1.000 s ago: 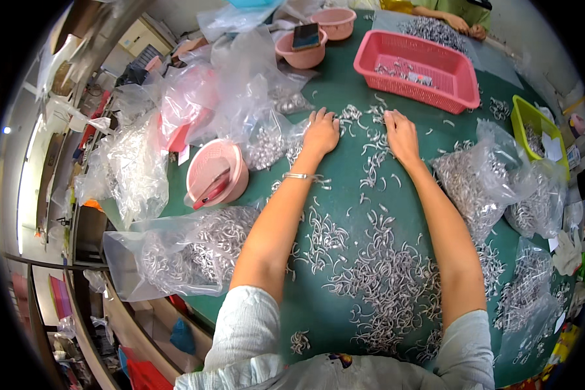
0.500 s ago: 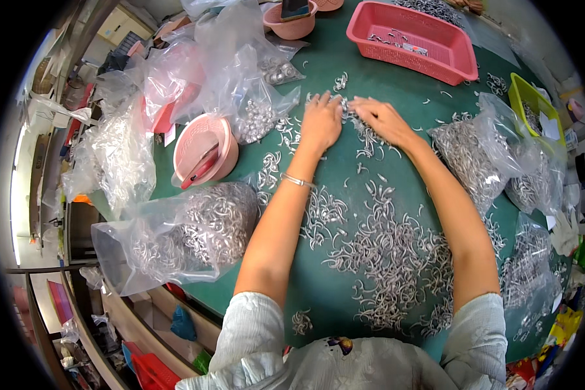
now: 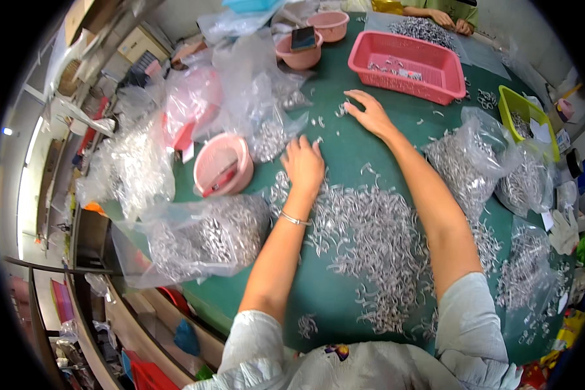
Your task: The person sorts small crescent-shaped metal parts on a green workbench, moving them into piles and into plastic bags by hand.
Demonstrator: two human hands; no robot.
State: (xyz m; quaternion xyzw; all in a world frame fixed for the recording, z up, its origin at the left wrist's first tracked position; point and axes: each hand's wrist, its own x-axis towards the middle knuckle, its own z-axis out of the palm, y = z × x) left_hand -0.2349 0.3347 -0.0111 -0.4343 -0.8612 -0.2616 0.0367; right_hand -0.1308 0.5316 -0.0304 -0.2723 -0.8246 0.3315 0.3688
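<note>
Many small, curved, silvery metal pieces (image 3: 387, 240) lie in a loose heap across the green table. My left hand (image 3: 303, 162) rests at the heap's far left edge, fingers stretched and palm down, near a clear bag of round silvery parts (image 3: 270, 138). Farther off, my right hand (image 3: 370, 116) reaches out with its fingers apart. Its fingertips are beside a small cluster of metal pieces (image 3: 342, 109); whether they touch it I cannot tell. Neither hand grips anything that shows.
A pink basket (image 3: 406, 91) stands at the far side. On the left are a round pink basket (image 3: 247, 170) with a red-handled tool and a plastic bag of metal pieces (image 3: 221, 227). Another filled bag (image 3: 465, 169) and a green basket (image 3: 530, 140) are right. Another person's hands (image 3: 452, 21) show at the back.
The metal pieces under my hands have come nearer and joined the heap. My left hand has moved nearer and left; my right hand is now farther away. The view has shifted.
</note>
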